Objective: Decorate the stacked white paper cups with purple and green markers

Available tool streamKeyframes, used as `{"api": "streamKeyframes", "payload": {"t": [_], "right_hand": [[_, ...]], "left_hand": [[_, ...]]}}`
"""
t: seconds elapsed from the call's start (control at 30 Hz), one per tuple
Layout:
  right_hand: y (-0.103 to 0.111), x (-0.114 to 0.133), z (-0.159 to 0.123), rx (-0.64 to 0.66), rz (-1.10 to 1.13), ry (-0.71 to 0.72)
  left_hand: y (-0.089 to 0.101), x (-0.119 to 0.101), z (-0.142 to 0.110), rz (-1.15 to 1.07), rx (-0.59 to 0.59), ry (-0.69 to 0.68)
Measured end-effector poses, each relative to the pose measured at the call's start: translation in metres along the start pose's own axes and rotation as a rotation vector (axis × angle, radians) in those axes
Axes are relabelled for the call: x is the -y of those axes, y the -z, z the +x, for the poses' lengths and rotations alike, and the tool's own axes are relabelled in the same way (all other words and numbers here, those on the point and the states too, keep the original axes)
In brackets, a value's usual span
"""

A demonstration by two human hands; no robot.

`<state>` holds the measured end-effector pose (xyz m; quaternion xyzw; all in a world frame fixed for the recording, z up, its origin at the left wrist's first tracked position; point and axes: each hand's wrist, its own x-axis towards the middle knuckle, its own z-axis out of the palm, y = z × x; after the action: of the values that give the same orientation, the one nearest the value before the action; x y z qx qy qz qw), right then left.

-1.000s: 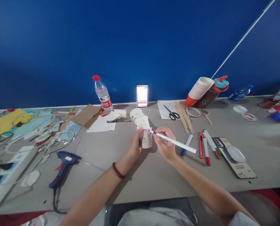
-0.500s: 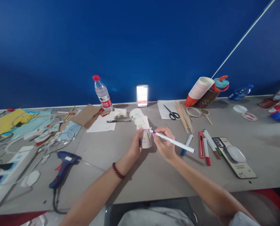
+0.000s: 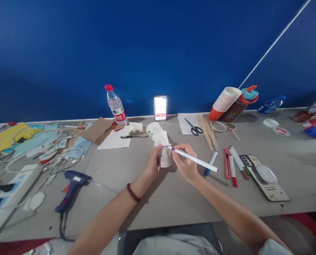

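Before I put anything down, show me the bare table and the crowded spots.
Bare grey tabletop shows between the left-hand white paper sheet and the left hand, and right of the white oval mouse on the beige phone. Crowded: around the white plastic power strip at far left, and around the red plastic cutter right of the right hand.

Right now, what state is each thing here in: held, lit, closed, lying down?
Marker: uncapped, held in the right hand
Paper cup: held in the left hand, purple marks near one end
Red-capped bottle: closed, standing
Small screen: lit, upright
Stacked cups: nested
Scissors: lying flat
Glue gun: lying down, unheld
White mouse: resting on the phone
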<state>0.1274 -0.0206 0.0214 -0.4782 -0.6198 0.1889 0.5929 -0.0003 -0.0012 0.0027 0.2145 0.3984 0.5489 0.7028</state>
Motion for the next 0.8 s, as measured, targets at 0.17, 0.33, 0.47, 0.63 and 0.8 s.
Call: {"api": "streamKeyframes", "payload": {"t": [0.17, 0.33, 0.47, 0.63, 0.8], "right_hand": [[0.0003, -0.0001, -0.0002, 0.002, -0.004, 0.003], [0.0004, 0.0005, -0.0002, 0.009, -0.003, -0.003], [0.0000, 0.0017, 0.0005, 0.014, 0.017, -0.008], [-0.0004, 0.0005, 0.0008, 0.007, 0.008, -0.001], [0.0003, -0.0004, 0.0005, 0.014, 0.010, -0.010]], "left_hand": [[0.0002, -0.0001, -0.0004, -0.006, 0.006, 0.000], [0.0003, -0.0003, -0.0007, 0.004, 0.026, -0.012], [-0.0012, -0.0017, -0.0021, -0.006, 0.042, -0.017], [-0.0003, -0.0008, -0.0010, -0.031, 0.021, 0.002], [0.0002, -0.0007, -0.0007, -0.043, 0.030, 0.009]]}}
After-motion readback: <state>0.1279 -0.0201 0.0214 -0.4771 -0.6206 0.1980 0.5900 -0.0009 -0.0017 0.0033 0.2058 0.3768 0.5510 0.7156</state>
